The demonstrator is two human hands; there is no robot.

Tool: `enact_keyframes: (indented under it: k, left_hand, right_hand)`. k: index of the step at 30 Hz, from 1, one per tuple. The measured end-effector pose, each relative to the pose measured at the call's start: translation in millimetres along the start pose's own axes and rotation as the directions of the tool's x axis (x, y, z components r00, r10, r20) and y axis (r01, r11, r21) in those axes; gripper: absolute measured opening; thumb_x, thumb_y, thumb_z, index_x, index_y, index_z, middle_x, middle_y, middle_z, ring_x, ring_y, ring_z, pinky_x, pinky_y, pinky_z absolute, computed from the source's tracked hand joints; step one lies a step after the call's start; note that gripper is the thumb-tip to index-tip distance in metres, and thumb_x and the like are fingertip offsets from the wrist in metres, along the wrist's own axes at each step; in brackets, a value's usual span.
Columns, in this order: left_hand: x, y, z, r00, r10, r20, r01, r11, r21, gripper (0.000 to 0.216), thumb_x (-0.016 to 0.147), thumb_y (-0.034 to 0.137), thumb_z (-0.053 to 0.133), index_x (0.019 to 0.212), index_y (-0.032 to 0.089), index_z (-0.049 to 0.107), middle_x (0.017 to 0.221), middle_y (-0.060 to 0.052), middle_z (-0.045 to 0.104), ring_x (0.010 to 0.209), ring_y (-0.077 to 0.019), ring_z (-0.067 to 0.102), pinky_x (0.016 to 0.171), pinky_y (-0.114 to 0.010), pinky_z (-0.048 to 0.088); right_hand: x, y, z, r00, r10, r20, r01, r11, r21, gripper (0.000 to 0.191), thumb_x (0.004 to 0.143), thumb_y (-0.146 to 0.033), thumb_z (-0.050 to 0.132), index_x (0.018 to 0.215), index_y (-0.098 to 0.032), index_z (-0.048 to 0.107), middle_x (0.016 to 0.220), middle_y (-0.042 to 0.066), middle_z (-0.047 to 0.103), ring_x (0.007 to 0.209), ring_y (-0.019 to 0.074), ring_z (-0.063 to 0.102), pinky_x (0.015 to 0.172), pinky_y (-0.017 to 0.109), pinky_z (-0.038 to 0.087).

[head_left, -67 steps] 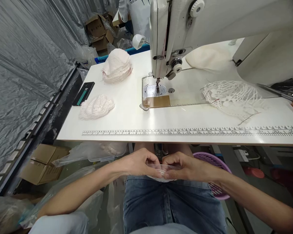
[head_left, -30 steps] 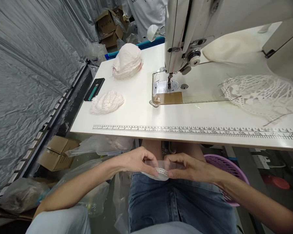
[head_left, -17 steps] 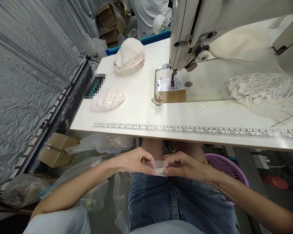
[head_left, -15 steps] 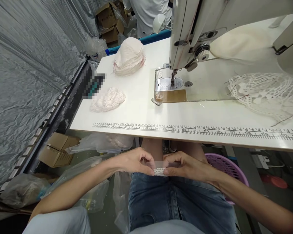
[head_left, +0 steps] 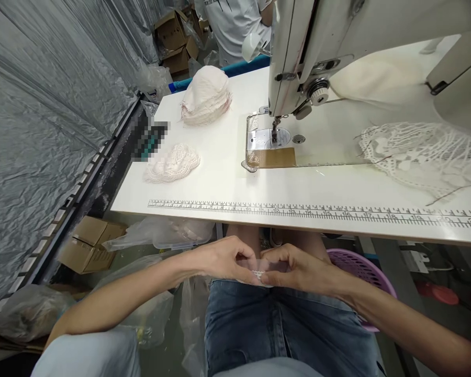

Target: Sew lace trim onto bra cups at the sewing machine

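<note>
Over my lap, just below the table's front edge, both hands pinch a small piece of white lace (head_left: 258,274) with sheer fabric. My left hand (head_left: 230,260) is closed on its left end, thumb and fingers pressed together. From the other side my right hand (head_left: 294,267) grips the right end the same way. The thumbs are close together, so only a short strip of lace shows between them. On the white table (head_left: 215,178) stands a sewing machine (head_left: 298,68) with its needle over the metal plate.
Stacked white cups of fabric (head_left: 206,97) and a lace piece (head_left: 175,163) lie on the table's left. More lace (head_left: 419,157) is at the right. A purple basket (head_left: 363,269) stands beneath the table. Cardboard boxes (head_left: 92,243) and plastic bags lie at left. Another person (head_left: 235,29) is behind the table.
My hands have come closer together, and less of the lace shows between the thumbs. The view has shifted slightly. The person behind the table has moved.
</note>
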State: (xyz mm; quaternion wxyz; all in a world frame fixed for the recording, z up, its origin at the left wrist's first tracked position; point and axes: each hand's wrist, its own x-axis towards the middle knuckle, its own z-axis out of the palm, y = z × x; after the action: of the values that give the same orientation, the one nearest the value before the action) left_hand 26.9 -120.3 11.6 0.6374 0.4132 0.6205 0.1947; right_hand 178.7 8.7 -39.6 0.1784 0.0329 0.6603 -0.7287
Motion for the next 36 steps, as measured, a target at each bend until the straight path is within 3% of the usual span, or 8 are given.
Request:
enact_keyframes:
  k: [12,17,22,25,27,30,32,36]
  left_hand:
    - [-4,-1,-5,0.998,-0.056,0.002,0.056,0.998,-0.003,0.017,0.067,0.029,0.073,0.075,0.014,0.070,0.072,-0.001,0.064,0.068,-0.0112,0.055,0.062,-0.020,0.041]
    - [-7,1,-4,0.996,-0.062,0.072,0.060,0.998,0.026,0.018,0.069,0.031,0.073,0.076,0.015,0.068,0.067,0.001,0.063,0.062,-0.0093,0.053,0.056,-0.018,0.039]
    - [-15,36,-17,0.996,0.021,0.086,-0.032,0.991,0.130,0.016,0.072,0.030,0.071,0.078,0.016,0.067,0.070,0.001,0.063,0.062,-0.0091,0.053,0.055,-0.018,0.038]
    - [-11,76,-40,0.980,0.200,-0.012,-0.193,0.960,0.200,0.015,0.072,0.029,0.070,0.078,0.015,0.068,0.073,0.000,0.065,0.068,-0.0111,0.057,0.064,-0.020,0.042]
    - [-2,99,-56,0.888,0.425,-0.174,-0.354,0.876,0.328,0.013,0.072,0.028,0.071,0.074,0.016,0.068,0.074,0.000,0.066,0.074,-0.0127,0.059,0.075,-0.024,0.043]
    - [25,114,-71,0.598,0.730,-0.330,-0.487,0.658,0.574,0.010,0.074,0.027,0.070,0.071,0.018,0.069,0.078,-0.001,0.068,0.082,-0.0150,0.059,0.089,-0.030,0.036]
    - [50,106,-75,0.460,0.828,-0.322,-0.470,0.534,0.703,0.010,0.076,0.026,0.068,0.068,0.020,0.070,0.080,-0.002,0.069,0.088,-0.0172,0.058,0.090,-0.034,0.032]
    - [95,69,-75,0.391,0.887,-0.247,-0.388,0.402,0.830,0.017,0.079,0.012,0.061,0.066,0.020,0.070,0.077,-0.002,0.067,0.088,-0.0183,0.054,0.082,-0.036,0.031]
  right_hand:
    - [-13,21,-20,0.995,-0.058,0.077,0.053,0.997,0.061,0.026,0.075,-0.038,0.067,0.080,-0.013,0.068,0.079,0.002,0.056,0.070,0.0119,0.052,0.062,0.023,0.039]
    - [-17,15,-16,0.994,-0.093,0.066,0.088,0.994,0.067,0.028,0.077,-0.040,0.065,0.078,-0.012,0.066,0.078,0.003,0.058,0.072,0.0133,0.053,0.065,0.025,0.040]
    - [-31,-20,-27,0.995,-0.095,-0.019,0.096,0.995,0.039,0.031,0.080,-0.044,0.061,0.074,-0.013,0.062,0.068,0.001,0.056,0.065,0.0125,0.050,0.059,0.024,0.038]
    - [-46,-70,-58,0.977,-0.178,-0.120,0.148,0.963,-0.224,0.029,0.083,-0.043,0.057,0.075,-0.016,0.062,0.069,0.001,0.058,0.066,0.0138,0.051,0.059,0.024,0.039]
    - [-59,-107,-80,0.924,-0.305,-0.230,0.147,0.839,-0.523,0.028,0.086,-0.043,0.053,0.076,-0.018,0.061,0.068,0.002,0.059,0.064,0.0146,0.051,0.058,0.025,0.038]
    - [-70,-143,-101,0.808,-0.528,-0.260,0.050,0.503,-0.863,0.026,0.090,-0.039,0.046,0.082,-0.019,0.061,0.073,0.004,0.060,0.065,0.0160,0.052,0.058,0.027,0.035]
    - [-67,-144,-106,0.803,-0.566,-0.186,0.006,0.320,-0.947,0.027,0.092,-0.034,0.040,0.084,-0.019,0.060,0.075,0.006,0.060,0.066,0.0168,0.052,0.059,0.028,0.034]
    - [-48,-108,-112,0.909,-0.380,-0.172,-0.093,0.219,-0.971,0.029,0.094,-0.024,0.035,0.076,-0.020,0.057,0.072,0.004,0.058,0.063,0.0164,0.051,0.057,0.029,0.030]
